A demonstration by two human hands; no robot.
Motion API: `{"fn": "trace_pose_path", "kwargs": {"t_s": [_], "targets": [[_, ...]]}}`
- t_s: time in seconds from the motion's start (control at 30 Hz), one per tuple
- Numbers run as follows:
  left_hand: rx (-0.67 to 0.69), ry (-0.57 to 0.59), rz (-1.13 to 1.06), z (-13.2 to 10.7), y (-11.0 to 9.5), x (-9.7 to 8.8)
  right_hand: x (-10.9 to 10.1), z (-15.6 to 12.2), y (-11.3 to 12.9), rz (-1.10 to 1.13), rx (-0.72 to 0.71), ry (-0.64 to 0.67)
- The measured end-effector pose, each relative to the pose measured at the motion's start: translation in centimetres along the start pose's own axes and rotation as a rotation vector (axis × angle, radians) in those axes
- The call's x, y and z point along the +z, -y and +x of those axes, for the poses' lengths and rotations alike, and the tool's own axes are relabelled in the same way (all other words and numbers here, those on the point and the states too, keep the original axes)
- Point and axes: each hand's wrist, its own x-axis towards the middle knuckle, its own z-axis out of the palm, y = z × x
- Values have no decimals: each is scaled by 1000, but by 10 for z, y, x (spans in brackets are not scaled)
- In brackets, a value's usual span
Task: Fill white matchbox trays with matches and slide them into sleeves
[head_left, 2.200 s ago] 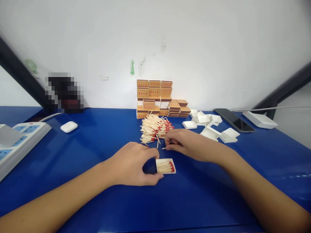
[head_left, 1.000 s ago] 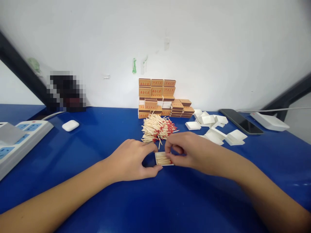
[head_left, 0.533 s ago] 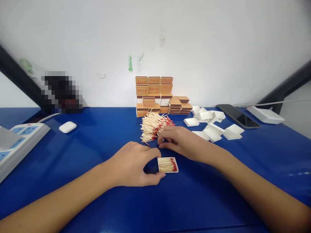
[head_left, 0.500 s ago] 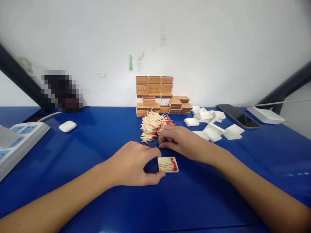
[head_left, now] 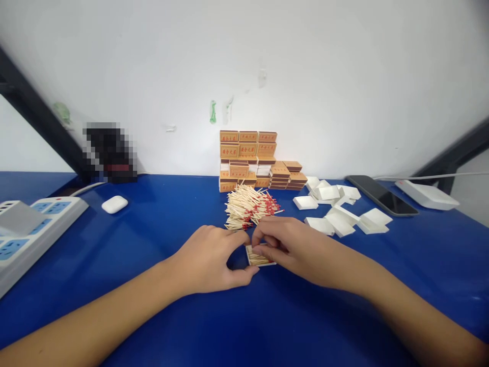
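Note:
A white matchbox tray (head_left: 261,264) lies on the blue table, with matches (head_left: 256,257) in it, their red heads toward the right. My left hand (head_left: 214,259) grips the tray's left end between thumb and forefinger. Over the tray is my right hand (head_left: 286,243), its thumb and fingers pinched together at the matches; whatever it pinches is hidden. It covers the tray's upper right part. Just behind the hands rises a loose pile of red-headed matches (head_left: 246,206).
Stacked matchboxes (head_left: 248,149) stand against the wall behind the pile. White empty trays (head_left: 340,220) are scattered to the right, near a phone (head_left: 382,195) and a white device (head_left: 427,195). At left are a white earbud case (head_left: 114,204) and a power strip (head_left: 49,224).
My right hand has moved from the match pile toward me, onto the tray. My left hand keeps its hold on the tray's left end. The view has shifted slightly.

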Motion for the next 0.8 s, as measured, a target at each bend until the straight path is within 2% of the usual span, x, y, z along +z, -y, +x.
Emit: {"fn": "trace_pose_path", "kwargs": {"t_s": [0.07,0.2,0.27,0.4,0.5,0.67,0.8], "targets": [[2,-8,-14,-1,-1,0,-2,1,-2,-50,-14,-66],[-10,-83,-141,-2,-4,-3,-17,1,-13,-180,-28,-293],[-20,-119,-186,-2,-5,-4,-23,1,-18,-242,-39,-336],[-5,-82,-139,0,-1,-5,-26,4,-29,-316,30,-310],[-23,-133,-132,0,1,-4,-20,8,-36,-331,83,-278],[31,-99,-67,0,-1,-1,-12,10,-37,-284,52,-255],[17,-106,-46,0,-1,-2,-18,5,-36,-292,45,-186]]}}
